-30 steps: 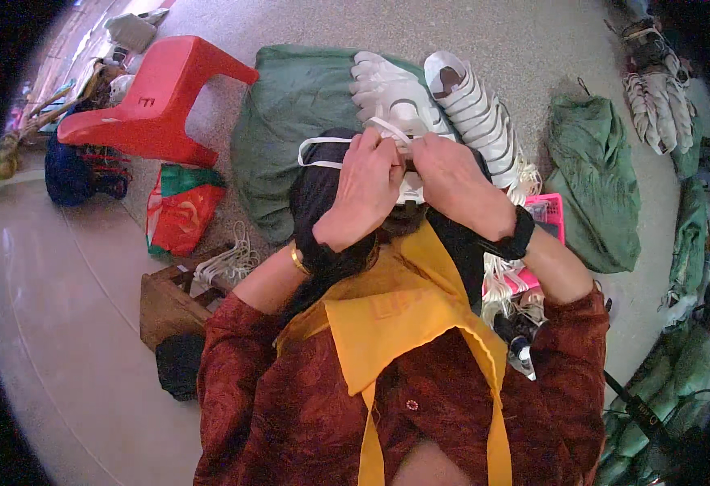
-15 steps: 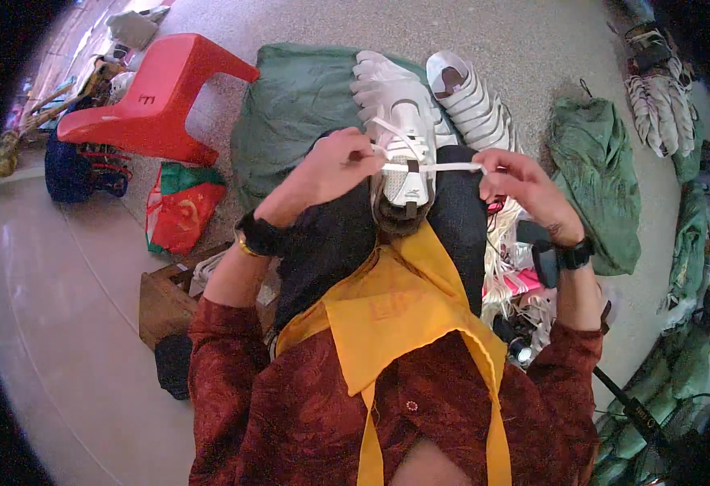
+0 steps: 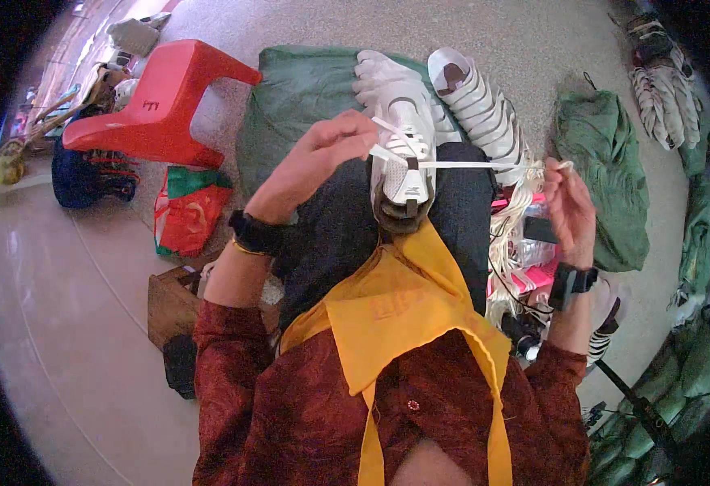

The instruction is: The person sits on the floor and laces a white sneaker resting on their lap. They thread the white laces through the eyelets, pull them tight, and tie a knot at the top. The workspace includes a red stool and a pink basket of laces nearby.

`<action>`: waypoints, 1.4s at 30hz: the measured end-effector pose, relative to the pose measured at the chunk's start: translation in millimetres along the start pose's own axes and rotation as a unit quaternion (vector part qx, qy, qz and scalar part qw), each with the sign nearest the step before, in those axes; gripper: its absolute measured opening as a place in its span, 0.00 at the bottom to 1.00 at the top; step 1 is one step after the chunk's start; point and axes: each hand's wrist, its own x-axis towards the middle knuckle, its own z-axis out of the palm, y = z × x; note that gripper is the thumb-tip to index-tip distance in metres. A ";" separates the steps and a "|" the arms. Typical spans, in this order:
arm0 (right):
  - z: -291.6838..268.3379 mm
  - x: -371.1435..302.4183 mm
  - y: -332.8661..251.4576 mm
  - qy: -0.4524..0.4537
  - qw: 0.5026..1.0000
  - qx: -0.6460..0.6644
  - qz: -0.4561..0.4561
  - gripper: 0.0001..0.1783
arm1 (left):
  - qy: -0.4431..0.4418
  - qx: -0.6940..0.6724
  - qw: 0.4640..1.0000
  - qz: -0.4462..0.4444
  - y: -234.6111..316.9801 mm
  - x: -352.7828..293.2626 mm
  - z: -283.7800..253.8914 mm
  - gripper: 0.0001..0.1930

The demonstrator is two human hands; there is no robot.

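Observation:
A white sneaker (image 3: 404,185) with a dark rim at its near end rests between my knees. White shoelace (image 3: 468,165) runs through it and stretches taut to the right. At that strand's far end, my right hand (image 3: 570,206) is closed in a pinch on the lace. My left hand (image 3: 327,158), beside the shoe's left edge, grips another short length of lace between thumb and fingers. A loop of lace stands up over the upper part of the shoe.
Rows of nested white shoe pieces (image 3: 481,105) lie ahead, partly over a green sack (image 3: 314,89). Loose white laces (image 3: 517,211) hang by my right knee. A red plastic stool (image 3: 164,105) stands left, above a wooden box (image 3: 168,304). Another green sack (image 3: 602,178) lies right.
My right hand has moved outward to the right, drawing out a longer stretch of lace. My left hand has stayed close to the shoe, shifting slightly.

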 end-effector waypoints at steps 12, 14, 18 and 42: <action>-142.5 -87.5 -56.6 0.178 0.982 0.021 -0.061 0.13 | 0.100 0.228 0.966 0.065 -16.1 17.9 39.4 0.06; -145.4 -93.2 -48.3 0.225 0.971 -0.054 -0.055 0.12 | 0.100 0.268 0.953 0.102 -14.0 25.9 41.6 0.07; -127.6 -73.4 -22.6 0.231 0.912 -0.340 -0.010 0.10 | 0.091 0.338 0.919 0.181 -25.6 38.0 40.3 0.09; 80.4 60.5 98.5 -0.074 0.880 -0.468 0.030 0.10 | 0.068 0.529 0.845 -0.027 7.5 5.6 44.5 0.05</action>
